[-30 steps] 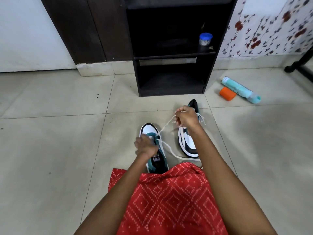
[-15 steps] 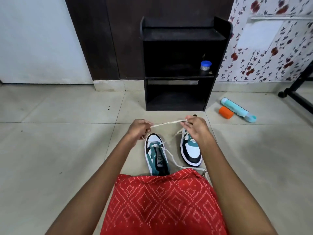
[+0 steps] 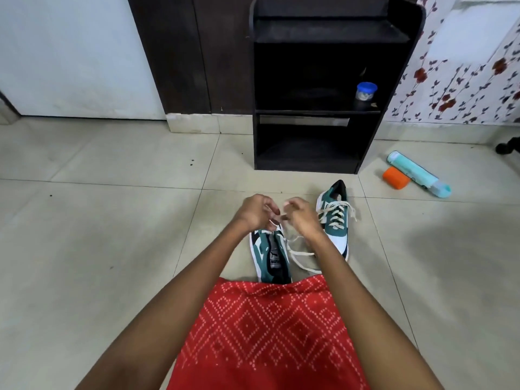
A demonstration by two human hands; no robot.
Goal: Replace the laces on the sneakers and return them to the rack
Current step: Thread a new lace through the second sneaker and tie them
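Floor: the tiled floor [image 3: 112,220] carried everything; you sat on it with a red patterned garment [image 3: 267,333] over your lap.
Rack: the black rack [image 3: 326,32] stood ahead of you against the wall, with no shoe in it. A small blue-lidded jar [image 3: 365,91] sat on its middle shelf.
Far sneaker: the far sneaker [image 3: 334,220] lay between you and the rack, to the right, fully laced in white.
Near sneaker: the near sneaker [image 3: 270,257] sat just in front of your lap, its tongue bare and its eyelets mostly unthreaded.
Side items: a teal tube [image 3: 416,174] and an orange piece [image 3: 395,178] lay touching each other, to the right of the rack.
Left hand: your left hand [image 3: 253,211] hung over the near sneaker's toe, fingers curled, pinching the lace.
Right hand: your right hand [image 3: 302,216] sat just beside the left, fingertips pinching the same strand.
Lace: the lace [image 3: 305,253] trailed slack across the floor between the two sneakers.
Handling: it looked light, limp and flat, likely to twist; pinching close to the tip would probably steer it best.
Change: half a second before, your hands were apart with the lace taut between them; now they had closed in over the toe.
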